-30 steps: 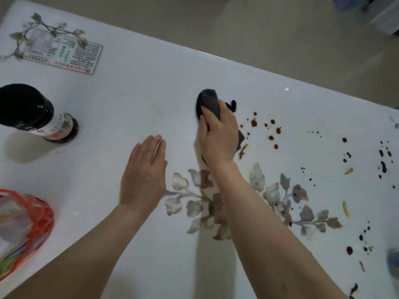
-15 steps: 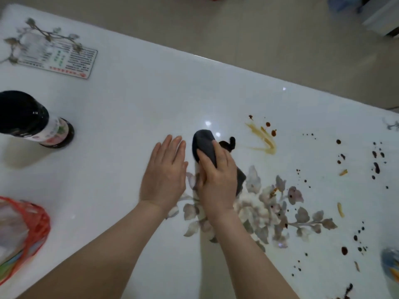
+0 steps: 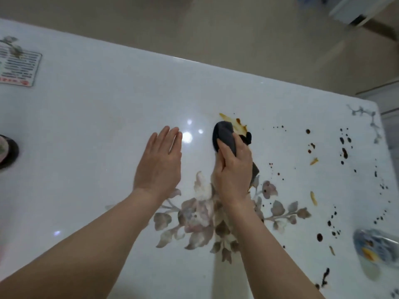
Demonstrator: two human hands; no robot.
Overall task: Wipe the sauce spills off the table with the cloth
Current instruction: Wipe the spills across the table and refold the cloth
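White gloss table [image 3: 86, 126] with a grey floral print [image 3: 194, 216]. Delta vs 0.5 s ago: right hand [image 3: 234, 175] has pushed the cloth [image 3: 224, 134] away from the body. Its front end now touches the yellow-brown smear [image 3: 236, 124]; before, it sat short of it. Left hand [image 3: 158, 165] still lies flat, palm down, fingers straight and together, holding nothing, just beside the right. Right fingers are curled over the cloth, pressing it onto the table. Cloth: dark grey, bunched into a rounded wad that sticks out past the fingertips, with a black corner poking out right of the knuckles. Dark drops [image 3: 344, 153] sit well right of the fingers, unwiped.
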